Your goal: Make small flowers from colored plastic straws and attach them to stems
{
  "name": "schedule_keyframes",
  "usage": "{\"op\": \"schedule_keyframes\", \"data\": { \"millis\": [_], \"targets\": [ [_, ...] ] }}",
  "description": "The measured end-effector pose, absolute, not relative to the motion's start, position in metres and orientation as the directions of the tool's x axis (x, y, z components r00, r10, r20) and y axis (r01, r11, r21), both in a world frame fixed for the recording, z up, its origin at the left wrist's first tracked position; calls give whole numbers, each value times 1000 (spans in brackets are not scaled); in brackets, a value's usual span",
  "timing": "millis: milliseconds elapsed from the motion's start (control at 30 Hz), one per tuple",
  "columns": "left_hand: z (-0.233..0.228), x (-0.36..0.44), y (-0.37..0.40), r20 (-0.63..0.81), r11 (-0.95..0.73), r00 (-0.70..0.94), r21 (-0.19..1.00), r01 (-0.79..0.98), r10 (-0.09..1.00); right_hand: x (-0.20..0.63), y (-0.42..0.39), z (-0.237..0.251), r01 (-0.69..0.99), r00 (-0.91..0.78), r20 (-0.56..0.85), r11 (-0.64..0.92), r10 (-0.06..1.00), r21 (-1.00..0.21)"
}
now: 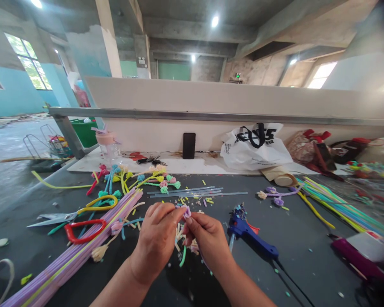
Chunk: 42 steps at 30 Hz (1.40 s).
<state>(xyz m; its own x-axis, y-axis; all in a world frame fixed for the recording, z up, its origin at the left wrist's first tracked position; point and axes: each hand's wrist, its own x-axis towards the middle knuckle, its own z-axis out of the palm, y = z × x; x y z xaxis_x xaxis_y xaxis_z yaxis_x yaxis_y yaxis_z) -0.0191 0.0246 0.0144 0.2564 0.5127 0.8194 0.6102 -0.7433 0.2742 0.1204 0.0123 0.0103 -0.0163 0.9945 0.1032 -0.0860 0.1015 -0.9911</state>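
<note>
While both hands meet left of the blue glue gun [254, 238], a small purple piece [187, 212] sits up between the fingertips, off the tabletop [307, 260]. Left hand [158, 238]: thumb and index pinch the piece, other fingers curled in. Right hand [208, 236]: thumb and forefinger grip the same piece from the glue gun's side; rest of the fingers bent, partly hidden. Exact shape of the piece too small to tell.

Loose clippings [183, 256] lie left of the glue gun, below and around the hands. Clear glue sticks [192, 192] lie beyond it, to the left. Scissors [71, 217] rest well left of it, open, against a bundle of fuzzy stems [54, 273]. Purple sprig [277, 196] lies beyond it, to the right; its black cord [294, 281] trails toward the near edge.

Risks, my judgement: piece is tiny, so a weak pinch or uneven pull could drop it among the clippings, hard to pick out. Over-twisting could deform it. Right forearm passes close to the glue gun; a careless swing could knock it, or burn skin if it's hot. Can't tell whether it's on. Snagging the cord could drag it.
</note>
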Motion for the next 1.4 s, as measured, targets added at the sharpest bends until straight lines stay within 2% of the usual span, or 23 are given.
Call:
{"op": "schedule_keyframes", "data": {
  "millis": [100, 167, 333, 400, 800, 933, 1100, 1167, 1400],
  "targets": [
    [13, -18, 26, 831, -747, 252, 260, 612, 496, 121, 12, 11, -48, -2, 120, 120, 993, -992],
    [14, -17, 26, 830, -750, 222, 305, 587, 511, 121, 12, 11, -11, 6, 122, 122, 993, -993],
    [19, -12, 26, 708, -676, 122, 587, 446, 696, 121, 14, 7, 32, -12, 143, 143, 990, -989],
    [20, -11, 26, 654, -632, 106, 659, 408, 749, 122, 14, 6, 28, -19, 146, 146, 989, -989],
    [22, -7, 21, 574, -556, 77, 739, 380, 815, 121, 16, 0, 14, -19, 173, 173, 985, -985],
    [21, -8, 21, 579, -566, 78, 746, 351, 811, 122, 15, 2, -38, -25, 164, 163, 986, -986],
    [22, -14, 23, 649, -609, -42, 732, 304, 759, 122, 14, 4, -355, -65, 46, 20, 997, -934],
    [22, -15, 24, 678, -628, -49, 703, 335, 733, 121, 13, 6, -424, -84, 29, -10, 996, -905],
    [22, -13, 23, 789, -727, 92, 505, 465, 607, 119, 11, 11, -446, -119, 39, -19, 992, -895]
  ]
}}
